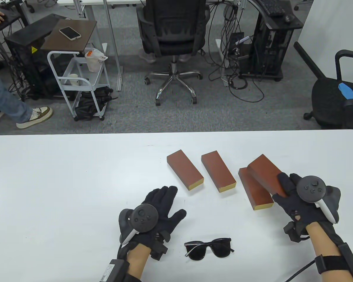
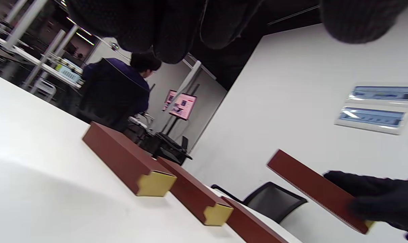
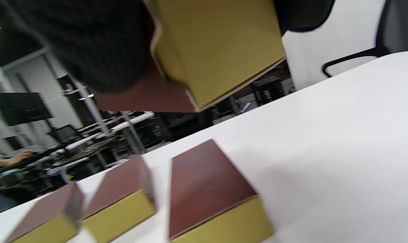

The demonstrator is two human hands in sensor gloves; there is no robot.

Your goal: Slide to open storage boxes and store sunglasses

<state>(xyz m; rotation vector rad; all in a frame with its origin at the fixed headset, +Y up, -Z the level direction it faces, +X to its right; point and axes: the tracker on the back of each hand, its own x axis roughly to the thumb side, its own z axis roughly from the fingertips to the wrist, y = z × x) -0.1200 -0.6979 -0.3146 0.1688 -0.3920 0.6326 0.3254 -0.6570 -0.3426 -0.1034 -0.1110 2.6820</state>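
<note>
Evidently to free a box for sliding open, the right hand [image 1: 300, 196] grips one storage box [image 1: 266, 173] lifted off the tabletop [image 1: 61, 176], while the left hand [image 1: 156, 211] hovers spread and empty beside the sunglasses [image 1: 209, 248].

Red-brown boxes [image 1: 218, 171], gold ends; black sunglasses [image 1: 209, 248]; white table [image 1: 61, 176].
</note>
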